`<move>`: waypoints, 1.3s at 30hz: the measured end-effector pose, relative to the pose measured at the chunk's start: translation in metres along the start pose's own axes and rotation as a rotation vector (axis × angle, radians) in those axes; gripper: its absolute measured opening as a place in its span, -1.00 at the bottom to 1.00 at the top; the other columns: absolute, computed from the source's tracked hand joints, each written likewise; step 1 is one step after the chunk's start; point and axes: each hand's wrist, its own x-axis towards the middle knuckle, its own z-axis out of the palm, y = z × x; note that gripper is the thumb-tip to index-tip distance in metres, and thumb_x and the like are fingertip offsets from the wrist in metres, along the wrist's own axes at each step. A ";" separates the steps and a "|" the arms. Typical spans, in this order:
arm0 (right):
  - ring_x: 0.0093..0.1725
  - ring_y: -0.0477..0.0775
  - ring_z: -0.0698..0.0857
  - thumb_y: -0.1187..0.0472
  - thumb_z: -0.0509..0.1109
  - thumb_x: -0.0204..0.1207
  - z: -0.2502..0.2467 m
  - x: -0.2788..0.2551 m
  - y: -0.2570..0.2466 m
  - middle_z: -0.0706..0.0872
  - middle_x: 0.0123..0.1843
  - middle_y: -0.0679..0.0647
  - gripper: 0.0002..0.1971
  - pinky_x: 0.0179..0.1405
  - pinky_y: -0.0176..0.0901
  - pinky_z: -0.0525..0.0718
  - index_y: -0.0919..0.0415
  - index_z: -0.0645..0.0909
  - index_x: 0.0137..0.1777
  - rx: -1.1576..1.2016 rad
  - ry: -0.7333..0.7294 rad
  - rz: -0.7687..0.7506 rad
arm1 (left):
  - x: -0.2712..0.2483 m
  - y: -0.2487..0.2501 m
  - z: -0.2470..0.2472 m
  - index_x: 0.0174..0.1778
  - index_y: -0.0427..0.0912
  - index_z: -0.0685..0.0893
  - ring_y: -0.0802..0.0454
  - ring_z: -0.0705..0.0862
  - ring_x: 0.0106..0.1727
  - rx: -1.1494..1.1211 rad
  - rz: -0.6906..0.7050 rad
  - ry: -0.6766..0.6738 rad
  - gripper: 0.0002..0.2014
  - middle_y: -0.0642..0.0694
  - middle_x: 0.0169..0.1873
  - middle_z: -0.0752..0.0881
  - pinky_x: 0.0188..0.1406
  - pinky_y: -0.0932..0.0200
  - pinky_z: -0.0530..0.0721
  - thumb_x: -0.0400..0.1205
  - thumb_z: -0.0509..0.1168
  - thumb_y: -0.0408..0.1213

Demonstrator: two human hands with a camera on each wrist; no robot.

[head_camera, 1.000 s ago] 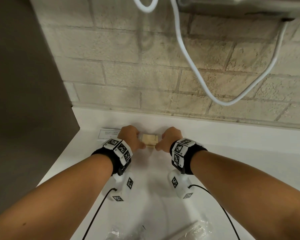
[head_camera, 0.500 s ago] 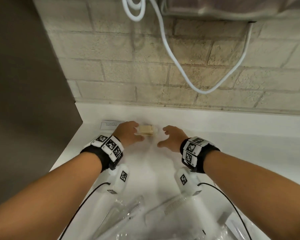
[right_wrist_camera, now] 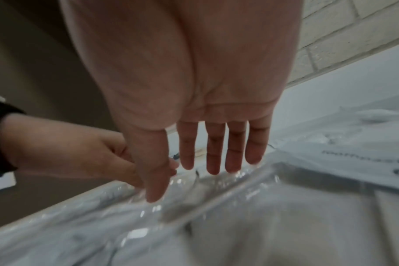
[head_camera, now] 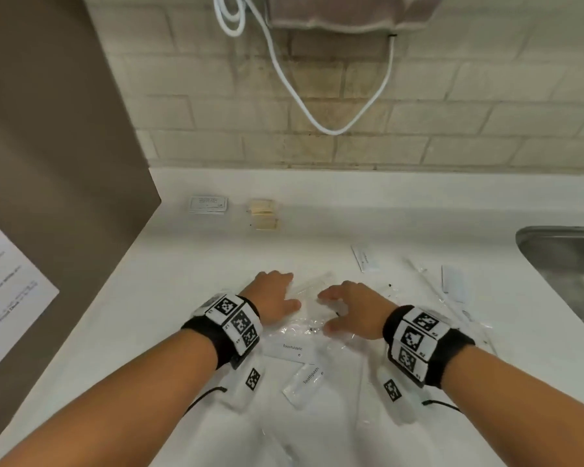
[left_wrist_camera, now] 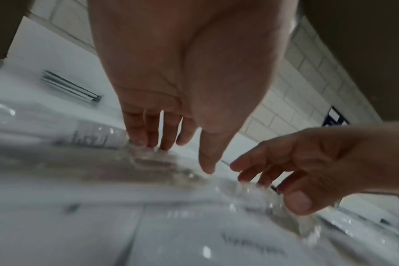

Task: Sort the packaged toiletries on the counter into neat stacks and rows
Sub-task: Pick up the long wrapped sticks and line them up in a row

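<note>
A loose pile of clear plastic packets (head_camera: 309, 320) lies mid-counter, with white toothpaste sachets (head_camera: 292, 349) just in front of it. My left hand (head_camera: 285, 291) and right hand (head_camera: 331, 310) hover side by side over the pile, fingers straight and pointing down. In the left wrist view the left fingertips (left_wrist_camera: 148, 142) touch the crinkled clear plastic (left_wrist_camera: 159, 162). The right wrist view has the right hand (right_wrist_camera: 185, 180) spread just above the plastic (right_wrist_camera: 216, 198). Neither hand holds anything. At the back stand a beige packet stack (head_camera: 263, 214) and a white card stack (head_camera: 208, 204).
A steel sink (head_camera: 570, 271) cuts into the counter at the right. More sachets (head_camera: 364, 258) and long clear packets (head_camera: 452, 288) lie between the pile and the sink. A brown panel (head_camera: 64, 163) bounds the left side, and a white cord (head_camera: 334, 129) hangs on the brick wall.
Both hands let go of the beige stack at the back wall and drew back toward me, to the clear packet pile. The head view tilted down, showing more counter.
</note>
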 end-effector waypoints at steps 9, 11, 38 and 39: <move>0.28 0.10 0.59 0.21 0.38 0.38 0.012 -0.002 -0.005 0.58 0.27 0.00 -0.57 0.23 0.00 0.67 -0.07 0.65 0.26 -0.105 0.054 0.031 | -0.013 0.003 0.003 -0.41 -0.08 0.39 -0.02 0.33 -0.38 -0.092 -0.027 0.108 -0.75 -0.05 -0.42 0.31 -0.28 0.20 0.33 0.50 0.31 -0.37; 0.26 0.08 0.60 0.25 0.36 0.39 0.009 0.003 -0.006 0.59 0.24 -0.02 -0.60 0.20 -0.07 0.68 -0.04 0.65 0.23 -0.123 0.047 0.024 | -0.012 -0.001 0.005 -0.07 -0.05 0.70 -0.02 0.62 -0.07 -0.129 -0.048 0.123 -0.91 -0.08 -0.12 0.62 0.00 0.17 0.56 0.54 0.36 -0.28; -0.14 0.02 0.57 0.39 0.38 0.47 -0.057 0.054 -0.026 0.62 0.02 0.06 -0.68 -0.13 -0.27 0.48 0.21 0.56 0.22 0.214 0.450 -0.148 | -0.002 0.004 -0.020 0.27 -0.22 0.39 -0.05 0.58 -0.43 -1.135 -0.072 0.007 -0.73 -0.22 -0.28 0.63 -0.44 0.11 0.58 0.70 0.05 -0.20; -0.12 0.02 0.56 0.36 0.42 0.47 -0.057 0.049 -0.025 0.59 0.03 0.03 -0.63 -0.11 -0.26 0.47 0.20 0.52 0.27 0.217 0.456 -0.138 | -0.003 0.003 -0.020 0.27 -0.22 0.39 -0.03 0.59 -0.43 -1.103 -0.064 0.015 -0.71 -0.21 -0.28 0.65 -0.41 0.10 0.56 0.71 0.06 -0.16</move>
